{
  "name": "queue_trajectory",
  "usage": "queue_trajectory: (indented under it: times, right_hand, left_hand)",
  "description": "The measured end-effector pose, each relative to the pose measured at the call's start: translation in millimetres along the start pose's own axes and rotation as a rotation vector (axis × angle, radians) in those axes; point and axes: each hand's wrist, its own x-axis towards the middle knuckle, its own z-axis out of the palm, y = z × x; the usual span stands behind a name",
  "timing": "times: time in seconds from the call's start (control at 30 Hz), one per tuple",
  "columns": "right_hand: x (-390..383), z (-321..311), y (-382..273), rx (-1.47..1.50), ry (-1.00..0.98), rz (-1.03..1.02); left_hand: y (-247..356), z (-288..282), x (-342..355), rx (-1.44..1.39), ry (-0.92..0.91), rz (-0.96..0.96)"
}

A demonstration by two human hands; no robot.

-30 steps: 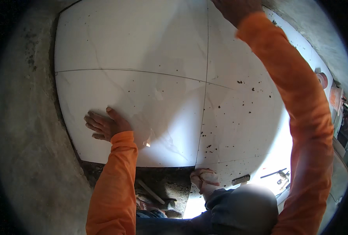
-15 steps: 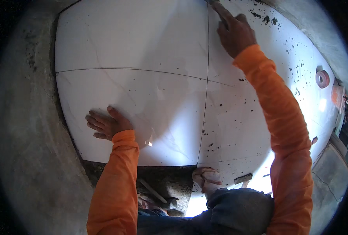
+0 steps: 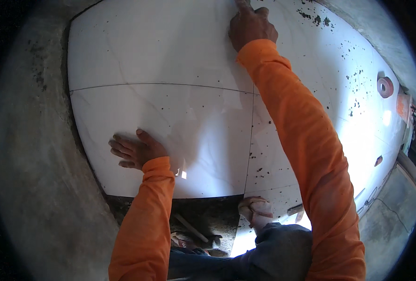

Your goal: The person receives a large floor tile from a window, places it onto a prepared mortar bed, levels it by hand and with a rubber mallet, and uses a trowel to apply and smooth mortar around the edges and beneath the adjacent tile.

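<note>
White floor tiles (image 3: 137, 51) with faint grey veining lie before me, with thin dark joints between them. My left hand (image 3: 140, 149) rests flat on the near left tile, fingers spread, holding nothing. At the far side, my right hand (image 3: 254, 29) reaches to the top edge of the view, close to the lengthwise joint. Its index finger points forward and the others are curled under. The fingertips are cut off or hidden, so what it grips, if anything, cannot be made out. A hammer (image 3: 191, 228) lies in the dark untiled gap near my legs.
Bare concrete (image 3: 34, 140) borders the tiles on the left. Dark mortar crumbs (image 3: 316, 19) dot the right tiles. A roll of tape (image 3: 385, 87) sits at far right, near an orange container (image 3: 403, 107). My foot (image 3: 256, 208) stands beside the gap; a wood-like block (image 3: 295, 209) lies right of it.
My right hand has moved left, across the lengthwise joint, and its fingertips have gone out of view. My left hand stays flat on the tile. The whole view has shifted slightly.
</note>
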Motion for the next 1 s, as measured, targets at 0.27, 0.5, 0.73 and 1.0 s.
queue_trajectory:
  times: [0.27,0.5,0.73,1.0]
  right_hand:
    - [24,-6,-33,-0.099,-0.033,-0.048]
    - [70,-99,1,-0.808,-0.507,-0.153]
    - [-5,-33,7,-0.275,-0.037,-0.473]
    - [80,-10,3,-0.342,-0.095,-0.443]
  left_hand:
    - [-2,-10,4,-0.009,-0.055,0.027]
    - [5,0,-7,0.049,0.01,0.06]
    - [-7,-8,5,-0.027,-0.005,0.067]
    - [7,-4,-5,-0.071,-0.034,0.063]
